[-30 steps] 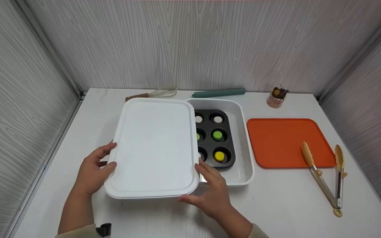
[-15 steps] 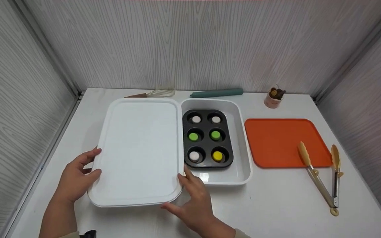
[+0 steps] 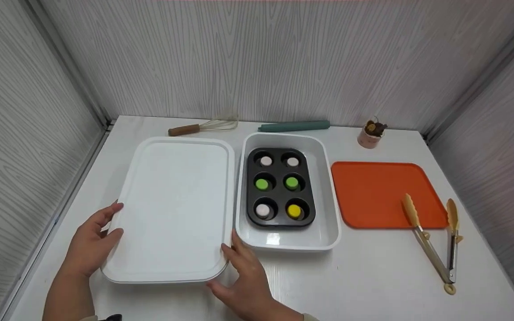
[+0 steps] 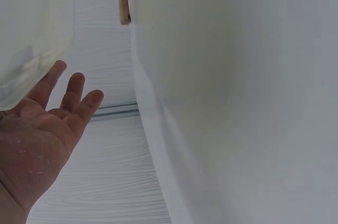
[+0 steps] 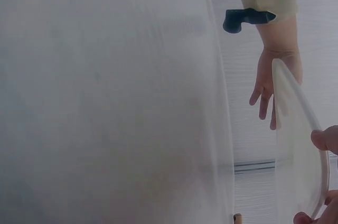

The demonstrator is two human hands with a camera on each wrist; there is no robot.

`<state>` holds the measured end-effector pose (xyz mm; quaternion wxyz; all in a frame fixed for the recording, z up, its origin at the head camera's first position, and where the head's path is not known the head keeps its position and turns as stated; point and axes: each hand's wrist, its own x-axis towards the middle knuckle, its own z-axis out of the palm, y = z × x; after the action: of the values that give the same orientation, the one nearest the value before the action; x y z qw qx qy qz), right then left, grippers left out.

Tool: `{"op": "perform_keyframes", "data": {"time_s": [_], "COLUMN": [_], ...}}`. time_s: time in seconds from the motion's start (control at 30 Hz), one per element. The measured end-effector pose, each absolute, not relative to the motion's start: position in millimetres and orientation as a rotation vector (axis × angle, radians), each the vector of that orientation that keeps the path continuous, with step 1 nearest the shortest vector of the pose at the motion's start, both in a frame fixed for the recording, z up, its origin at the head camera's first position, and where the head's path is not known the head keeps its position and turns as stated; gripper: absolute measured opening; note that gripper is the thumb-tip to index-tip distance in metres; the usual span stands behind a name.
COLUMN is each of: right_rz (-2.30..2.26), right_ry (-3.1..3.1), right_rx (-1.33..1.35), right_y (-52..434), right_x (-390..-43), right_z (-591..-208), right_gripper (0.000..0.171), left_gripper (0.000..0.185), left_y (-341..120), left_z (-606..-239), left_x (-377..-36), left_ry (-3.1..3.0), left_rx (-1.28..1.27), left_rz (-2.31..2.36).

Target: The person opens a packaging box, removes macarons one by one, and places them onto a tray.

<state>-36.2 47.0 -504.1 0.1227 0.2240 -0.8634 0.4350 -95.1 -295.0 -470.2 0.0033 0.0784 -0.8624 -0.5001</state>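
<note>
Both hands hold a white rectangular lid (image 3: pixel 176 209) over the left of the table. My left hand (image 3: pixel 89 243) grips its left edge; in the left wrist view some fingers of the left hand (image 4: pixel 47 123) stretch out past the lid (image 4: pixel 31 23). My right hand (image 3: pixel 246 276) grips the near right corner, and its thumb and fingertips (image 5: pixel 326 139) show at the lid's rim in the right wrist view. Right of the lid stands a white rectangular bin (image 3: pixel 333 223). Inside it lies a dark muffin tin (image 3: pixel 278 195), its cups holding small round white, green and yellow pieces.
A whisk (image 3: pixel 185 129) and a green rolling pin (image 3: pixel 295 126) lie along the back edge. A small pink pot (image 3: pixel 368 140) stands back right. Tongs (image 3: pixel 435 256) with tan tips lie spread, partly over an orange tray (image 3: pixel 373 191).
The lid has moved left and toward me with both hands on it. The bin and muffin tin, partly covered in the earliest frame, now show fully.
</note>
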Motion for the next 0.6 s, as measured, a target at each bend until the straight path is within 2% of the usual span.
{"op": "perform_keyframes", "data": {"time_s": [0.33, 0.6], "right_rz": [1.411, 1.644], "right_ry": [-2.727, -2.915], "right_rx": [0.594, 0.564], "right_y": [40.3, 39.8], "right_x": [-37.2, -42.2], "right_z": [-509.4, -508.1], "right_gripper": [0.063, 0.076], "left_gripper": [0.062, 0.065], "left_y": [-304.2, -309.5], "left_z": [-483.3, -495.9], "left_x": [-93.5, -95.6], "left_ry": [-2.824, -2.918], "left_rx": [0.286, 0.364], "left_rz": [-1.550, -1.550]}}
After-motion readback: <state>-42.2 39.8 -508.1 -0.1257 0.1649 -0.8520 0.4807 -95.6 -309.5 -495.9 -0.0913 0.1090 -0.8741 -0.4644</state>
